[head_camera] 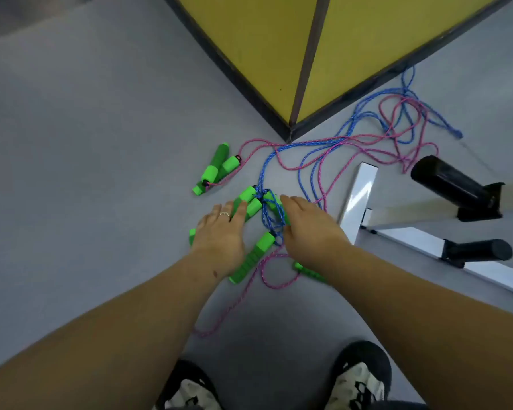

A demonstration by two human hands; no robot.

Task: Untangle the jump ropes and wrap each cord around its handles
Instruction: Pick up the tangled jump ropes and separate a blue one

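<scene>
1. The jump ropes lie on the grey floor (86, 143) in front of the person's shoes (359, 383). Their green foam handles sit near the hands, and the blue cord (304, 170) and pink cord (332, 161) trail away in crossed loops toward the yellow panel (279, 54) and past the white frame (357, 196).

2. The left hand (219, 235) lies flat, fingers straight, its fingertips on the middle handles (251, 201); it grips nothing. The right hand (307, 224) also reaches with fingers extended over the blue knot (268, 214). Its fingers look relaxed, not curled round anything, though what its palm covers is hidden.

3. One pair of handles (216, 167) lies apart to the upper left, with pink cord leading off its ends. A ribbed handle (253, 257) lies between the wrists, and another handle (308, 272) peeks out beneath the right forearm.

4. Handling, as I judge it: the handles look light, soft-surfaced and stiff enough to serve as a spool. The ribbed foam should give a sure grip mid-length.

5. The cords look thin, braided and limp, so they will not hold a shape and will snag on each other if pulled hard.

6. The sensible hold is a handle in one hand and the cord pinched just beyond it, then following one colour outward and loosening crossings instead of tugging.
</scene>
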